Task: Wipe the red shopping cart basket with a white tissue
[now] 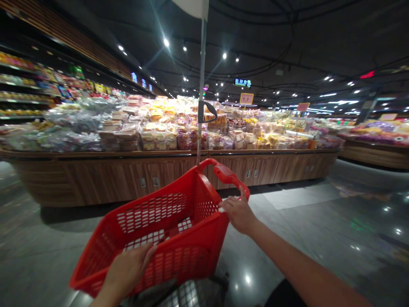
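Gripping the near rim of a red plastic shopping basket, the left hand is closed; the right hand clasps its side edge. Open floor lies rightward.

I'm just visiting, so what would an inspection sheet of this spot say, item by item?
Surface: polished grey floor, reflecting the ceiling lights.
Job's things: red plastic shopping basket with a metal pole rising at its far end.
Clutter: dark checked item below the basket, unclear.
Grippers: left hand has its fingers over the near rim; right hand grips the side rim.
Cables: nothing seen.
Surroundings: wood-sided display counter piled with packaged baked goods; stocked shelves to the left.
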### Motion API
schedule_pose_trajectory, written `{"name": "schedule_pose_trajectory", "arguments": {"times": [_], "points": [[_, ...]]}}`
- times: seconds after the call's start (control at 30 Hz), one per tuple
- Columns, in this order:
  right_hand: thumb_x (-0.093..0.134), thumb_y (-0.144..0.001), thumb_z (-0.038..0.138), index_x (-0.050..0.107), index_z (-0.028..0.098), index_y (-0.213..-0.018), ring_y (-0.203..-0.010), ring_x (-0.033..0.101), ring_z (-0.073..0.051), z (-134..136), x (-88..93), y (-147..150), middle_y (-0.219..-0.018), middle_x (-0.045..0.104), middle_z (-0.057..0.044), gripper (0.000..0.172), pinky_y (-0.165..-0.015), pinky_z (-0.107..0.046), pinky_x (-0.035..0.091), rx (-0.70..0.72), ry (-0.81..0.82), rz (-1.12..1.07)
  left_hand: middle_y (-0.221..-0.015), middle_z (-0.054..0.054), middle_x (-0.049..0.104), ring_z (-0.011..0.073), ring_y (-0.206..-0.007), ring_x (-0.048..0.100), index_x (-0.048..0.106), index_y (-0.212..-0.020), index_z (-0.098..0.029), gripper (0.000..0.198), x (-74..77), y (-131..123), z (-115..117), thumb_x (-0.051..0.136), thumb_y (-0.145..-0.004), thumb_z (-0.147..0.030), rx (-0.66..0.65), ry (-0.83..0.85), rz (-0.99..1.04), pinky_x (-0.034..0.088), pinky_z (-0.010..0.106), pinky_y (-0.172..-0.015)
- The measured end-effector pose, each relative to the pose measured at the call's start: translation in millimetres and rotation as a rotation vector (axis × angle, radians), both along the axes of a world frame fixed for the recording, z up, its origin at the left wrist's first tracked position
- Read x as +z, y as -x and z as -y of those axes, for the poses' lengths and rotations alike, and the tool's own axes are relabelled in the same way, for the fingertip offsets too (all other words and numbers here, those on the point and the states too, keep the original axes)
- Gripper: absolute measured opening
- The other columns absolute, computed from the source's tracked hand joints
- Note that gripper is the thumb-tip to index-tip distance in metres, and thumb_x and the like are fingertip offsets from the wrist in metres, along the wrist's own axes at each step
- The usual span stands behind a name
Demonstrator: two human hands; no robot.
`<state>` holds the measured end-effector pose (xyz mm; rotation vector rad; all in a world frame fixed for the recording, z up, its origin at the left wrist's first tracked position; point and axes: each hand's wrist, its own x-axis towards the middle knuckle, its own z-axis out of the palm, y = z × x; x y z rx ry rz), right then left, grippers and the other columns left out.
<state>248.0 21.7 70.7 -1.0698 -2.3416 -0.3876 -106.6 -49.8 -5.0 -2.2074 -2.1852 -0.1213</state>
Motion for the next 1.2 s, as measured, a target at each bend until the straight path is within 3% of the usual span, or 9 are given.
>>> {"name": "schedule_pose_trajectory", "arguments": {"times": [0.2, 0.4, 0.5, 0.63, 0.8, 0.9, 1.0, 1.1, 1.2], "points": [[0.033, -0.09, 0.016, 0.061, 0.022, -0.088, -0.094, 0.057, -0.016, -19.1, 16.7, -42.7, -0.094, 0.067, 0.002, 0.028, -0.108, -0.048, -0.004, 0.005, -0.015, -0.092, -0.088, 0.004, 0.071, 0.0241, -0.086, 0.066, 0.062, -0.095, -0.025, 0.051, 7.0, 3.0, 0.9, 0.015, -0.092, -0.045, -0.04, 0.01, 0.032, 0.046, 0.034, -0.073], [0.038, -0.084, 0.013, 0.06, 0.021, -0.086, -0.089, 0.055, -0.017, -16.0, -1.1, -18.1, -0.084, 0.065, 0.001, 0.023, -0.106, -0.043, 0.01, -0.075, -0.074, -0.235, -0.1, 0.003, 0.07, 0.0207, -0.097, 0.063, 0.064, -0.096, -0.025, 0.046, 2.5, 5.5, -7.3, 0.024, -0.091, -0.047, -0.106, -0.143, 0.142, 0.044, 0.033, -0.087], [0.04, -0.085, 0.015, 0.059, 0.021, -0.087, -0.087, 0.055, -0.017, -15.0, -2.4, -11.2, -0.083, 0.065, 0.001, 0.02, -0.106, -0.042, 0.011, -0.056, -0.083, -0.246, -0.115, 0.005, 0.065, 0.0211, -0.111, 0.055, 0.061, -0.108, -0.023, 0.044, 4.2, -19.0, -12.8, 0.031, -0.089, -0.05, -0.206, -0.312, 0.215, 0.039, 0.035, -0.099], [0.04, -0.084, 0.014, 0.059, 0.022, -0.088, -0.087, 0.056, -0.017, -11.6, -1.9, -4.6, -0.084, 0.066, 0.001, 0.021, -0.107, -0.044, 0.01, -0.045, -0.088, -0.299, -0.118, 0.009, 0.062, 0.022, -0.111, 0.055, 0.055, -0.116, -0.018, 0.045, 20.6, -90.0, -23.8, 0.037, -0.089, -0.048, -0.289, -0.458, 0.286, 0.04, 0.038, -0.098], [0.04, -0.087, 0.016, 0.059, 0.023, -0.108, -0.107, 0.053, -0.021, 10.8, -31.9, 21.5, -0.104, 0.067, -0.003, 0.029, -0.109, -0.051, -0.001, -0.022, -0.187, -0.302, -0.104, 0.007, 0.066, 0.0206, -0.093, 0.062, 0.053, -0.114, -0.019, 0.036, 37.5, -164.6, -42.6, 0.035, -0.091, -0.039, -0.269, -0.482, 0.237, 0.046, 0.033, -0.08], [0.037, -0.09, 0.017, 0.046, 0.024, -0.13, -0.122, 0.045, -0.022, 21.1, -54.4, 26.7, -0.124, 0.059, -0.005, 0.042, -0.108, -0.055, -0.007, 0.027, -0.291, -0.211, -0.085, 0.005, 0.066, 0.0207, -0.08, 0.062, 0.058, -0.091, -0.019, 0.028, 37.1, -172.6, -49.4, 0.034, -0.091, -0.034, -0.245, -0.475, 0.215, 0.044, 0.031, -0.07], [0.031, -0.092, 0.012, 0.033, 0.027, -0.139, -0.125, 0.043, -0.02, 16.1, -60.2, 12.4, -0.129, 0.056, -0.004, 0.05, -0.107, -0.057, -0.01, 0.013, -0.344, -0.192, -0.082, 0.004, 0.064, 0.0203, -0.079, 0.06, 0.055, -0.083, -0.019, 0.033, 35.1, -167.3, -51.0, 0.031, -0.092, -0.04, -0.244, -0.478, 0.203, 0.04, 0.03, -0.068], [0.027, -0.094, 0.017, 0.025, 0.026, -0.143, -0.13, 0.037, -0.023, 3.4, -58.1, -2.4, -0.136, 0.048, -0.008, 0.049, -0.107, -0.06, -0.005, -0.105, -0.381, -0.348, -0.08, 0.003, 0.063, 0.0193, -0.078, 0.059, 0.054, -0.082, -0.02, 0.039, 35.0, -163.7, -50.9, 0.027, -0.093, -0.046, -0.245, -0.479, 0.197, 0.038, 0.029, -0.066], [0.021, -0.096, 0.024, 0.017, 0.021, -0.145, -0.137, 0.023, -0.026, 3.0, -68.8, 4.8, -0.148, 0.027, -0.011, 0.049, -0.108, -0.059, 0.008, -0.167, -0.29, -0.565, -0.08, 0.003, 0.062, 0.0197, -0.077, 0.059, 0.053, -0.083, -0.019, 0.04, 35.1, -163.7, -51.6, 0.024, -0.093, -0.046, -0.243, -0.48, 0.195, 0.036, 0.029, -0.065]]}}
